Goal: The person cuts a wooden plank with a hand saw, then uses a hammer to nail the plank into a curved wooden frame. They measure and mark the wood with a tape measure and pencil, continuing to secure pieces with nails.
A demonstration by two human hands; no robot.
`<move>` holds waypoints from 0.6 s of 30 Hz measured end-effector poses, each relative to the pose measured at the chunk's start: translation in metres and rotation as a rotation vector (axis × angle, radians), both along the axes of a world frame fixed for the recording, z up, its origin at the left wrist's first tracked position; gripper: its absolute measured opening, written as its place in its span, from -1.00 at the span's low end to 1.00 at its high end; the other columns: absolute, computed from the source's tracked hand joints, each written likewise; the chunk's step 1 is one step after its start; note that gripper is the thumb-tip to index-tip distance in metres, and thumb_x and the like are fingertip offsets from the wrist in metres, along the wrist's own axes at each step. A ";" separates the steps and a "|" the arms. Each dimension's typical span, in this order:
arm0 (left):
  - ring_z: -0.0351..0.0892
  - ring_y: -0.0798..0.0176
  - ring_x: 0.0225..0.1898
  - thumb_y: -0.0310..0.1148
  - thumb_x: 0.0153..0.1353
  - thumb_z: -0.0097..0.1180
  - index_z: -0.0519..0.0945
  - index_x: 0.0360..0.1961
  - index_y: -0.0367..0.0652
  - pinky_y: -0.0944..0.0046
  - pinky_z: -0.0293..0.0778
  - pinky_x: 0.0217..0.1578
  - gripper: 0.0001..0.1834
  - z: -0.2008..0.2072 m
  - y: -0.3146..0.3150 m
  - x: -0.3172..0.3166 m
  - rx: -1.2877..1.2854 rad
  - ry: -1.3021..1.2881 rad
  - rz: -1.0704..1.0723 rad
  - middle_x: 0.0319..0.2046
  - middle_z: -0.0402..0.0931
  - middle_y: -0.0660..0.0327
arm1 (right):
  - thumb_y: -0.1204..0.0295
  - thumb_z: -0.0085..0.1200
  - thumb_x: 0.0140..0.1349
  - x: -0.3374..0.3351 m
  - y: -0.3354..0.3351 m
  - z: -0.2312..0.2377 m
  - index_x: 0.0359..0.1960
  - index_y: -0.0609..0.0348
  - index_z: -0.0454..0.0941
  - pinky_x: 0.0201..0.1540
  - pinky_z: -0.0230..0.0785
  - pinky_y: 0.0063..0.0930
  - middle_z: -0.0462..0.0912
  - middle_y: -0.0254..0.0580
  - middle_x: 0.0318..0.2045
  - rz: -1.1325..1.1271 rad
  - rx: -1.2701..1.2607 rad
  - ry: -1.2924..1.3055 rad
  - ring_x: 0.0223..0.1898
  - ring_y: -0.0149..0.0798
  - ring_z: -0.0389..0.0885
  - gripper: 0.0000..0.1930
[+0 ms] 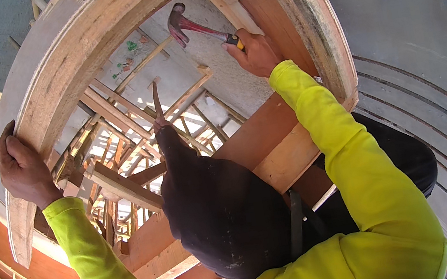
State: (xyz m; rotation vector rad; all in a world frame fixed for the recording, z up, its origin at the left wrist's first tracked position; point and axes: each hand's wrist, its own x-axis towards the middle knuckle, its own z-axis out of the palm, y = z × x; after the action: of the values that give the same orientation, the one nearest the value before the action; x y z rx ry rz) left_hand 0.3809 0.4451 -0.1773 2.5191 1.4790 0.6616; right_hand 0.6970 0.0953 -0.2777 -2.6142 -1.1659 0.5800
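My right hand (pixel 256 54), arm in a yellow sleeve, is closed around the yellow-and-black grip of a claw hammer (pixel 199 28). The hammer's reddish, worn head points to the left, over the opening in the woodwork. At the left, my left hand (pixel 24 167) grips the edge of a curved wooden frame (pixel 56 78), thumb on top; some of its fingers are hidden behind the wood. This frame arches from my left hand across the top. Close to my right hand is a brown plywood panel (pixel 278 24) inside the frame's right part.
Below the opening, wooden props and battens (pixel 120 121) criss-cross above a grey floor (pixel 180 58). My dark-trousered leg (pixel 218 211) extends over a wooden beam (pixel 286 161). On the right lies a grey surface with curved grooves (pixel 420 112). Curved orange-brown formwork (pixel 30 254) runs along the lower left.
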 end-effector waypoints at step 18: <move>0.74 0.22 -0.22 -0.22 0.38 -0.09 0.77 -0.08 -0.05 0.24 0.57 -0.15 -0.62 -0.003 -0.001 0.005 0.030 -0.048 -0.009 -0.25 0.75 0.15 | 0.08 0.17 0.33 0.020 -0.013 -0.009 -0.23 0.32 0.57 -0.31 0.48 -0.01 0.67 0.21 -0.46 -0.317 0.042 -0.044 -0.41 0.24 0.66 -0.57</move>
State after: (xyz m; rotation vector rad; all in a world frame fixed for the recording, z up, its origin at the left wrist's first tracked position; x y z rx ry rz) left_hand 0.3862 0.4440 -0.1806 2.5116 1.4513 0.7428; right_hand 0.7168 0.0823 -0.2865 -2.7088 -0.7407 0.4295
